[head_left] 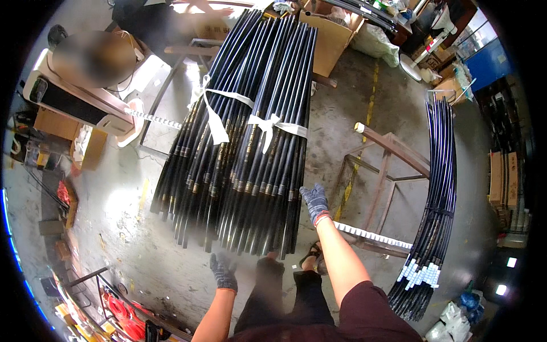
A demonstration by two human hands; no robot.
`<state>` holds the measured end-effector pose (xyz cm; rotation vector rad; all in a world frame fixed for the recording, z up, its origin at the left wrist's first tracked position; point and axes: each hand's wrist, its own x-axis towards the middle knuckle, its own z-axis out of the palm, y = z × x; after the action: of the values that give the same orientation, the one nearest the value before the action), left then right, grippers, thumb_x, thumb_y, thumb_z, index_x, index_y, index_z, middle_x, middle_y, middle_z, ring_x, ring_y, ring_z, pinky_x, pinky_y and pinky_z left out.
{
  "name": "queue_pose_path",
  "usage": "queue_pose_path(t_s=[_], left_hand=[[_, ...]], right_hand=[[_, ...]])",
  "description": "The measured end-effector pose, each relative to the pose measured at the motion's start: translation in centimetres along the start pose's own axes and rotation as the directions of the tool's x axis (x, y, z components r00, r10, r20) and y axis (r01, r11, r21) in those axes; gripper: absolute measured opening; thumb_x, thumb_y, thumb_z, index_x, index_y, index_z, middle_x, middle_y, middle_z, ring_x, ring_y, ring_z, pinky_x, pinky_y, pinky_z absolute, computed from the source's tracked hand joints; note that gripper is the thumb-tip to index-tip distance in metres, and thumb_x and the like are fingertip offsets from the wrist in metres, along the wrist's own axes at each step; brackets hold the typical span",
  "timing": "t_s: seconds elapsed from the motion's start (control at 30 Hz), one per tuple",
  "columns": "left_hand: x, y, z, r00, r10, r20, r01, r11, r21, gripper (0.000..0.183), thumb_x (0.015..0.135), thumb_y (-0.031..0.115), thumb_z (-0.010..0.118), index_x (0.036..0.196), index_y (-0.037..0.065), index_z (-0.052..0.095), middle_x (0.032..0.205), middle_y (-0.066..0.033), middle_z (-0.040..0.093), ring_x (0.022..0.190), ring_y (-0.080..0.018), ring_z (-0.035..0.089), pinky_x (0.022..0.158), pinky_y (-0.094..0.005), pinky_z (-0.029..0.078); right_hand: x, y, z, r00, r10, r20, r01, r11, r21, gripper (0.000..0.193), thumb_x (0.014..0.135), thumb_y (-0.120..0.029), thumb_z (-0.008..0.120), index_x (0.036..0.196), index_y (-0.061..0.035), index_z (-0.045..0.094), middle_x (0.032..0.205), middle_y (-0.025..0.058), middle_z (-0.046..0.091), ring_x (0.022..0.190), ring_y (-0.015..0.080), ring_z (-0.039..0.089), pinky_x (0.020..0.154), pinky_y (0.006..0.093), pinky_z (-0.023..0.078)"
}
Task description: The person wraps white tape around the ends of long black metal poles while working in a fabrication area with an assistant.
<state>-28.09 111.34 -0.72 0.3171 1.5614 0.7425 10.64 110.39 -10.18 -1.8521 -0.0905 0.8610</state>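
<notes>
Sunlit grey floor [122,194]; slim black rods [250,166], white-tied, cross a metal rack [154,118] past its left edge. Grey-gloved left hand [223,273] and right hand [316,204]: fingers apparently loosely spread; even pressure would suit.

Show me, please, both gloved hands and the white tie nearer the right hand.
Left hand [224,275]: head view, middle of the glove.
Right hand [315,204]: head view, middle of the glove.
White tie [270,123]: head view, around its knot.

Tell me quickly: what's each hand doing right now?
Left hand: open, nothing visible in it.
Right hand: open, beside the rods; contact unclear.
</notes>
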Motion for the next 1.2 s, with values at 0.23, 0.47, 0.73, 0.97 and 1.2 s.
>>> queue_pose_path(t_s=[0.23, 0.47, 0.73, 0.97, 1.2], left_hand=[[1.1, 10.3, 1.5, 0.496, 0.814, 0.304, -0.600, 0.068, 0.797, 0.065, 0.080, 0.020, 0.072, 0.132, 0.003, 0.038, 0.117, -0.0180, 0.049, 0.110, -0.0333, 0.048, 0.093, -0.0399, 0.043], [7.8, 21.3, 9.1, 0.379, 0.719, 0.582, -0.485, -0.381, 0.787, 0.095, 0.067, 0.046, 0.077, 0.141, 0.008, 0.032, 0.139, -0.0240, 0.036, 0.127, -0.0430, 0.035, 0.106, -0.0489, 0.030], [12.6, 27.2, 14.1, 0.814, 0.433, 0.388, -0.283, -0.286, 0.915, 0.103, 0.069, 0.061, 0.070, 0.146, 0.012, 0.022, 0.146, -0.0266, 0.027, 0.134, -0.0437, 0.027, 0.108, -0.0518, 0.025], [18.1, 28.0, 12.4, 0.765, 0.416, 0.492, -0.431, -0.237, 0.870, 0.095, 0.074, 0.046, 0.071, 0.143, 0.001, 0.024, 0.126, -0.0280, 0.049, 0.116, -0.0400, 0.049, 0.098, -0.0433, 0.040], [23.9, 25.4, 9.0, 0.744, 0.352, 0.569, -0.657, 0.231, 0.717, 0.086, 0.078, 0.018, 0.073, 0.144, 0.002, 0.021, 0.127, -0.0219, 0.053, 0.113, -0.0269, 0.055, 0.095, -0.0364, 0.044]], right_hand=[[-0.9, -4.6, 0.1, 0.989, 0.096, 0.110, -0.078, 0.983, -0.165, 0.086, 0.077, -0.046, 0.073, 0.133, 0.0071, 0.035, 0.124, 0.0199, 0.055, 0.110, 0.0274, 0.054, 0.094, 0.0350, 0.040], [1.7, -7.6, 1.9, 0.996, 0.090, 0.029, -0.091, 0.995, 0.048, 0.075, 0.080, -0.030, 0.075, 0.131, 0.0098, 0.036, 0.124, 0.0202, 0.053, 0.111, 0.0239, 0.053, 0.095, 0.0331, 0.042], [11.1, -6.7, 1.8, 0.994, -0.103, -0.039, 0.096, 0.984, -0.152, 0.079, 0.080, -0.051, 0.067, 0.126, 0.0093, 0.046, 0.121, 0.0200, 0.056, 0.108, 0.0261, 0.056, 0.093, 0.0344, 0.043], [13.0, -10.2, 3.6, 0.958, -0.261, 0.117, 0.283, 0.922, -0.263, 0.093, 0.071, -0.064, 0.068, 0.131, 0.0026, 0.044, 0.125, 0.0194, 0.054, 0.114, 0.0304, 0.052, 0.097, 0.0379, 0.040], [10.4, -13.7, 5.7, 0.910, -0.369, 0.190, 0.394, 0.911, -0.119, 0.105, 0.060, -0.038, 0.088, 0.138, 0.0007, 0.029, 0.124, 0.0143, 0.052, 0.111, 0.0228, 0.050, 0.097, 0.0347, 0.041]])
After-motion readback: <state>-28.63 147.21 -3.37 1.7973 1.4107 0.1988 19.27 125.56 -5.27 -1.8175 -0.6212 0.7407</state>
